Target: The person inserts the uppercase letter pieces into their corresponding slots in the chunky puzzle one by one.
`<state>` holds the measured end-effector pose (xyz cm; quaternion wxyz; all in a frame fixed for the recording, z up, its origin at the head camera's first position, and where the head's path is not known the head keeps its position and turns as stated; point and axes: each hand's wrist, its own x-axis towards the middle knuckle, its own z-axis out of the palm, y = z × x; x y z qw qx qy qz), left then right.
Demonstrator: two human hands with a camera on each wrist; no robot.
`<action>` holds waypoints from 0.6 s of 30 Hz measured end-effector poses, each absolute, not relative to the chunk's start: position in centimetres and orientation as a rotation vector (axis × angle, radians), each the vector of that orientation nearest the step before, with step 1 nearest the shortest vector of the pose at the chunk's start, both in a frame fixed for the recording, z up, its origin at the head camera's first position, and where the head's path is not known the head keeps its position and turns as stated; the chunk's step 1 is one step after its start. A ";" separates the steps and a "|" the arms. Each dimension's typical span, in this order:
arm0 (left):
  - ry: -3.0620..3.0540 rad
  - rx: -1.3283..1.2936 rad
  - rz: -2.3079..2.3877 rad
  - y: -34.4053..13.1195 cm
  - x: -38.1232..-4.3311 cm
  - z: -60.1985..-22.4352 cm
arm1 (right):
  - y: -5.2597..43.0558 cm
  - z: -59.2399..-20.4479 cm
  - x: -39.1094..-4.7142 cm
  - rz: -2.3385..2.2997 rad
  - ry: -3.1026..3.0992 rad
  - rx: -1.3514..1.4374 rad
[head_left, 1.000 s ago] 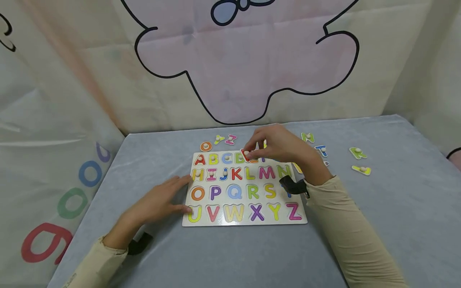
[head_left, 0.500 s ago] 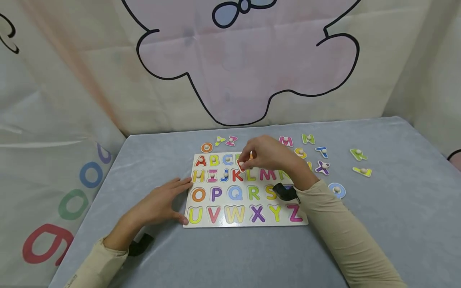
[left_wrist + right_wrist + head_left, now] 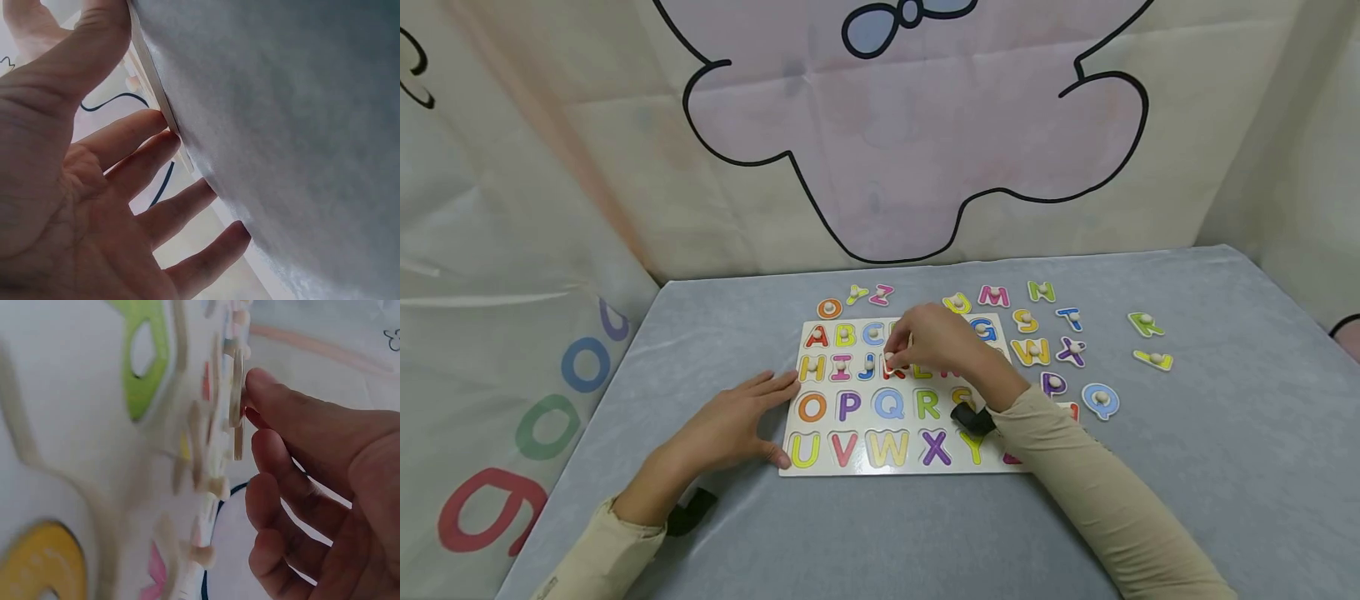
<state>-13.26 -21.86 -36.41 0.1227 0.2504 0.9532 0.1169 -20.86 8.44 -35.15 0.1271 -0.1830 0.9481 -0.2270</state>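
Note:
My right hand (image 3: 936,342) pinches a red letter puzzle piece (image 3: 890,360) by its knob, close over the red K recess of the alphabet puzzle board (image 3: 865,425). In the right wrist view, thumb and forefinger meet at the edge-on piece (image 3: 237,394); the other fingers are loosely bent. My left hand (image 3: 730,425) rests at the board's left edge, fingers spread, thumb by the near corner. The left wrist view has its fingertips against the thin board edge (image 3: 156,94). Pieces A (image 3: 817,336), B, H, I and J sit in their recesses. My right hand hides part of the upper rows.
Loose knobbed letters lie around the board: an orange O (image 3: 829,308) and pink Z (image 3: 882,294) behind it, a yellow W (image 3: 1030,351), purple X (image 3: 1071,352) and blue Q (image 3: 1101,402) to the right. A green R (image 3: 1146,324) lies farther right on the grey cloth (image 3: 1225,417).
My right hand has moved left and nearer, carrying the red letter piece from the top row to the K recess. The left thumb has slid slightly down toward the board's near corner.

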 end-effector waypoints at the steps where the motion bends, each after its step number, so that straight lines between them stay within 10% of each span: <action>1: 2.783 0.732 0.338 -21.9 -13.3 -36.4 | 8.3 -35.3 -20.8 -0.655 2.761 -0.535; 18: 2.800 0.725 0.313 -21.9 -13.2 -36.5 | 7.5 -35.7 -20.5 -0.597 2.771 -0.523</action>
